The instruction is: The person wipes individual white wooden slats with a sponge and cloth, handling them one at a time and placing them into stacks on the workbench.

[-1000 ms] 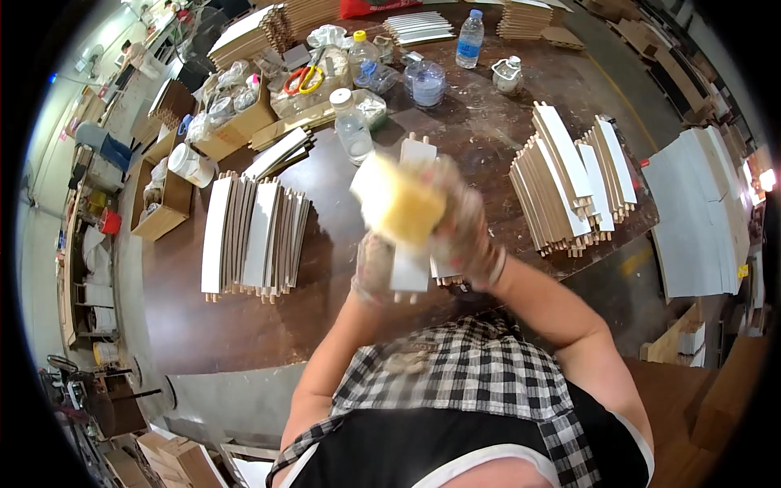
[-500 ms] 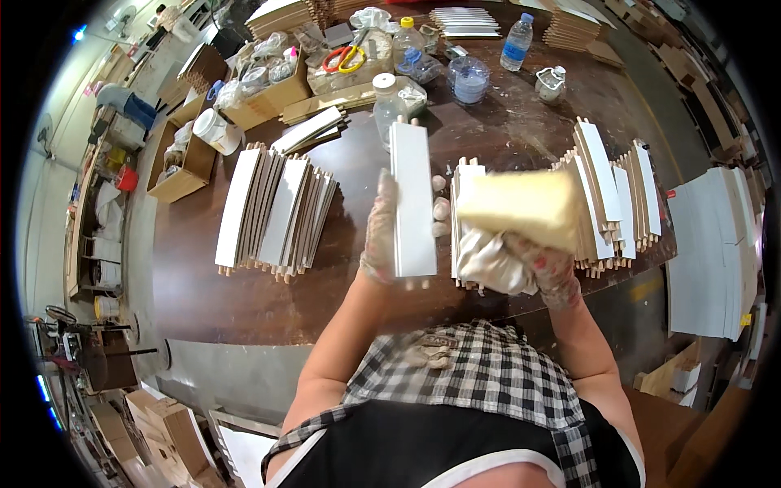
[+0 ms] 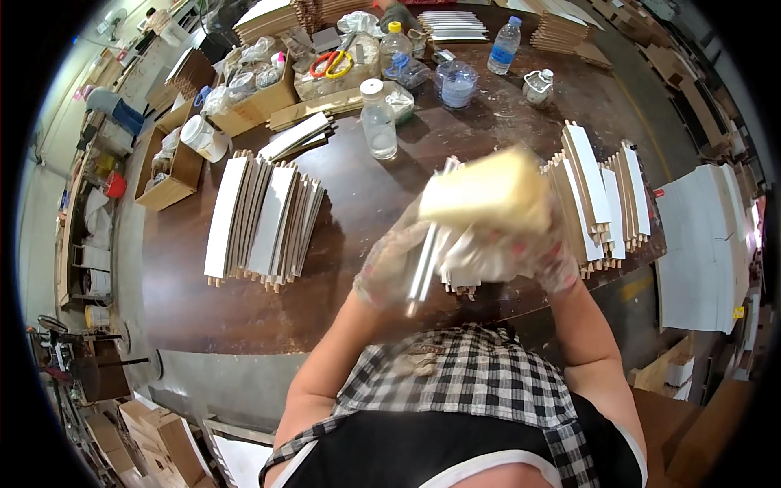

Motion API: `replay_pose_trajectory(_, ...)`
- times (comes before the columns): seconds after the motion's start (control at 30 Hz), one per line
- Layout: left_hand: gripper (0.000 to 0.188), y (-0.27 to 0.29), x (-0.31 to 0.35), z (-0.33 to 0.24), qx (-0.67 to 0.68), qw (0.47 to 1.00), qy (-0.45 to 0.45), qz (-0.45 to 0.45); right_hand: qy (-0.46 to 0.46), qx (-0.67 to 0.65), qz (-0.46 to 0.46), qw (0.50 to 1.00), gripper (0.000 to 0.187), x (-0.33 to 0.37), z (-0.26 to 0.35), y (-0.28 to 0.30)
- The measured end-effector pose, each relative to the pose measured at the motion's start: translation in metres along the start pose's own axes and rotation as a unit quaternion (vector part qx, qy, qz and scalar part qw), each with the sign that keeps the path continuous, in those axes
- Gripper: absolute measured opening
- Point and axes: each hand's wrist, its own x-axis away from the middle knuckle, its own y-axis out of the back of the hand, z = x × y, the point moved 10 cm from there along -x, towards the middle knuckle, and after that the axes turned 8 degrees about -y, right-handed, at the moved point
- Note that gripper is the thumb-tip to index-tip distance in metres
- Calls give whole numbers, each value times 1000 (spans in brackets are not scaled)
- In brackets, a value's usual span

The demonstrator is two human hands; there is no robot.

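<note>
Head view, brown table (image 3: 211,325), grey floor (image 3: 236,382), left hand (image 3: 389,254) curled round white slat (image 3: 421,278), right hand (image 3: 555,259) clutching yellow block (image 3: 488,192)

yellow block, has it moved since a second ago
Yes, rightward: the yellow block is now farther from the standing white-capped bottle and nearer the right-hand stack of white-faced panels.

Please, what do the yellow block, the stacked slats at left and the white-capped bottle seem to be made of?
Yellow block: possibly matte foam; no gloss shows, but blur hides any pores.
Stacked slats: likely wood or fibreboard, smooth white faces, bare-looking brown edges.
White-capped bottle: plastic or glass, glossy; it is see-through with highlights.
</note>
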Motion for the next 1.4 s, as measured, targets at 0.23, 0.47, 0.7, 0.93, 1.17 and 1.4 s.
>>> replay_pose_trajectory(0.23, 39, 1, 14, 11, -167, 975, 141, -25, -11, -367, -237, 899, 25, 18, -26, 36)
replay_pose_trajectory(0.47, 36, 15, 17, 15, -449, 876, -157, 77, -135, -9, -313, 940, 39, 33, -42, 40)
replay_pose_trajectory(0.7, 30, -10, 21, -50, -751, 545, -371, -36, -124, -234, -245, 933, 46, 48, -45, 56)
replay_pose_trajectory(0.93, 35, -1, 29, -39, -698, 629, -342, -16, 47, 47, 5, 998, 65, 36, -3, -22)
replay_pose_trajectory(1.17, 48, -11, 22, -32, -384, 909, -160, -17, -115, 186, -149, 964, 51, 6, -27, 48)
replay_pose_trajectory(1.4, 48, -12, 17, -40, -465, 875, -135, -31, 37, -205, -90, 974, 59, 18, -28, 26)
